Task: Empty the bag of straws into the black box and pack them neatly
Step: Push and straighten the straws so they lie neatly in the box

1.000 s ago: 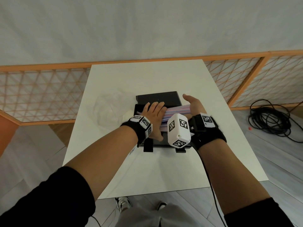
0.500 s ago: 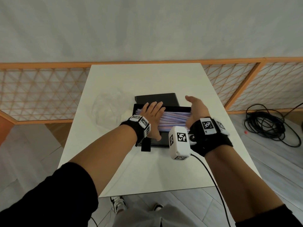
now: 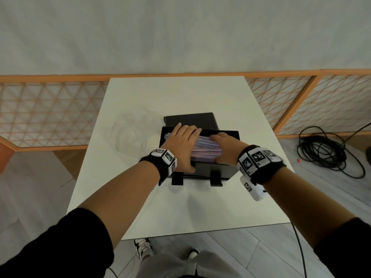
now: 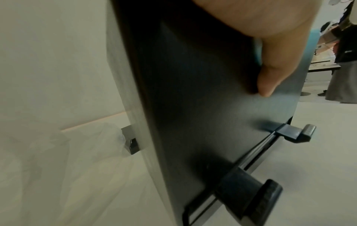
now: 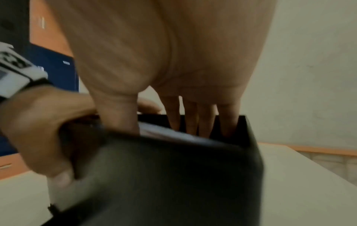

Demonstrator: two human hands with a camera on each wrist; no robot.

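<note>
The black box [image 3: 204,169] stands mid-table with its two front latches [image 3: 177,178] folded out. Pink and blue striped straws [image 3: 204,147] lie crosswise inside it. My left hand [image 3: 180,141] lies flat on the left part of the straws, fingers stretched to the far wall. Its thumb [image 4: 270,68] presses on the outside of the box front wall [image 4: 203,107]. My right hand [image 3: 224,145] reaches into the right part of the box [image 5: 173,175], with straight fingers [image 5: 193,119] pointing down beside and onto the straws [image 5: 164,131]. Both palms hide much of the straws.
The box's black lid [image 3: 188,119] lies flat just behind it. A crumpled clear plastic bag [image 3: 130,133] sits to the left of the box. The white table [image 3: 180,207] ends near my body. A coiled black cable [image 3: 325,151] lies on the floor at right.
My right hand turned from standing edge-on at the straws' right end to palm down with fingers inside the box. The straws now lie lower. The left hand stayed on them.
</note>
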